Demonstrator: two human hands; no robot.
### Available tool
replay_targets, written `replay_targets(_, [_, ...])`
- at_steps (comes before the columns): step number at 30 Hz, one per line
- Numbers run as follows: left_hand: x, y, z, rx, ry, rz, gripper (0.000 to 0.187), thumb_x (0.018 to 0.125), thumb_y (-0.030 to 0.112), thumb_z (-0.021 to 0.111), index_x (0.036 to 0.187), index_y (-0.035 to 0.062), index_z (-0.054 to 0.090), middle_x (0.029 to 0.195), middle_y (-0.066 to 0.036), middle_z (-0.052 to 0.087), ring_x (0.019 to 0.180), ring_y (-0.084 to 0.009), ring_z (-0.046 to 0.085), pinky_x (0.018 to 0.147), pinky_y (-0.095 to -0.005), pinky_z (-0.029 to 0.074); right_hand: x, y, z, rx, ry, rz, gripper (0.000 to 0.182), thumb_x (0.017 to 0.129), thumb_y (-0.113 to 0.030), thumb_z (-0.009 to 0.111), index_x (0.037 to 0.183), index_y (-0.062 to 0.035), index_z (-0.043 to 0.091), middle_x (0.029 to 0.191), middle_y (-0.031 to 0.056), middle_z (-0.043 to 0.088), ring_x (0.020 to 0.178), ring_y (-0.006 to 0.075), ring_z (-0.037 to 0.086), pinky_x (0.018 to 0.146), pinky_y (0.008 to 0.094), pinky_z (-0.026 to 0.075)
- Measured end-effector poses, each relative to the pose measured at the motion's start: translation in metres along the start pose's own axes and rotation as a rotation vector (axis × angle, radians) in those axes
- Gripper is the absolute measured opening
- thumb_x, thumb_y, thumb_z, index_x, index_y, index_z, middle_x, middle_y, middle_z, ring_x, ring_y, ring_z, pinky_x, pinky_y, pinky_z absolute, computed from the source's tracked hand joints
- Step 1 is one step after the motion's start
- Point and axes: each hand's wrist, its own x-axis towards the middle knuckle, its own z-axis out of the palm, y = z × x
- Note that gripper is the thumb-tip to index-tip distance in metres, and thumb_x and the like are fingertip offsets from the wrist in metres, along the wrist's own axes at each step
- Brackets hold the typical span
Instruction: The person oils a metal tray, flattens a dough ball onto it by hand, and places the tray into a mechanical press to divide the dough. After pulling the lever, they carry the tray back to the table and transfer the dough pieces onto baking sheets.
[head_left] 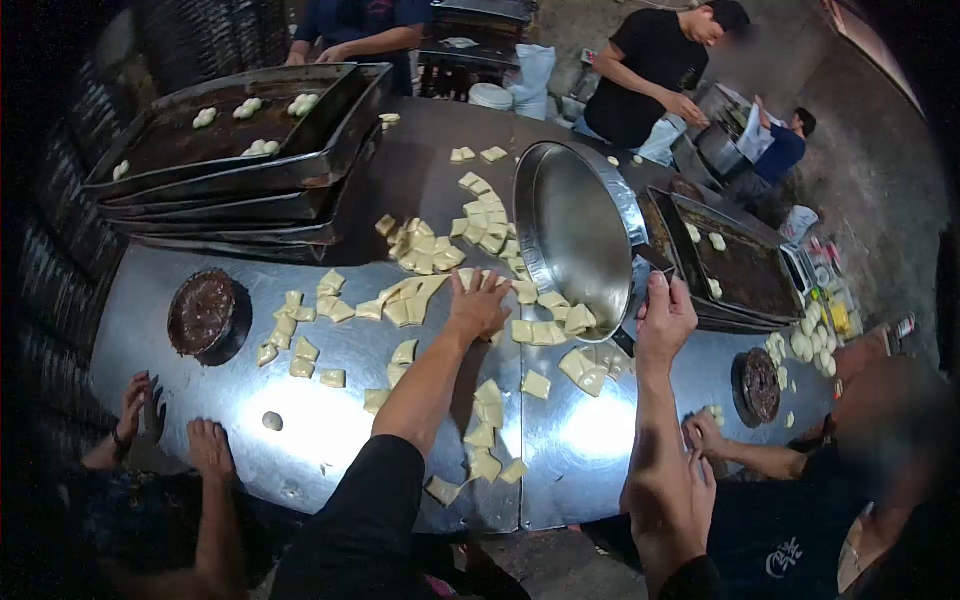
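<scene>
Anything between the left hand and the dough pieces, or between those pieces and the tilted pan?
Nothing visible. The left hand lies flat on the dough pieces on the metal table. The right hand holds the round pan tilted on edge just beside them; only more dough lies between.

Left hand (pixel 478 303) is flat on the steel table (pixel 330 420), fingers spread over a pile of cut dough pieces (pixel 425 250). Right hand (pixel 663 318) grips the rim of a big round metal pan (pixel 575 235) tipped up on edge. Stacked baking trays (pixel 240 150) sit at the back left, with co-workers' hands (pixel 210 447) at the table's near edge.
</scene>
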Motion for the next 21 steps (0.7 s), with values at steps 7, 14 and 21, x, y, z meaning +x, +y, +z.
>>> replay_targets(7, [-0.005,0.068,-0.037,-0.657,0.137,-0.061,0.058,0.084,0.032,0.063,0.135,0.0075,0.049,0.141,-0.021,0.044,0.132,-0.0349,0.041,0.11,-0.0489,0.03,-0.008,-0.056,-0.029,-0.039,0.01,-0.077,0.014,0.091,-0.017,0.065,0.086,-0.0037,0.062,0.063,-0.0043,0.053,0.045,0.0021,0.043,0.038,0.0174,0.029])
replay_targets(14, [-0.109,0.162,-0.067,-0.777,0.311,-0.028,0.042,0.08,0.028,0.069,0.113,0.0033,0.062,0.122,-0.025,0.056,0.102,-0.0417,0.059,0.088,-0.0428,0.048,-0.061,-0.108,-0.051,0.135,0.081,0.079,0.015,0.093,-0.012,0.059,0.085,0.0002,0.057,0.057,-0.0014,0.047,0.043,0.0027,0.04,0.038,0.0176,0.028])
replay_targets(21, [-0.176,0.063,-0.037,-1.038,0.428,-0.302,0.038,0.086,0.036,0.064,0.11,0.0065,0.065,0.094,-0.019,0.069,0.085,-0.0341,0.067,0.073,-0.0405,0.052,-0.083,-0.1,-0.041,0.159,0.008,0.044,0.015,0.094,-0.014,0.058,0.092,-0.0004,0.061,0.056,-0.0029,0.047,0.042,0.0017,0.038,0.036,0.0164,0.026])
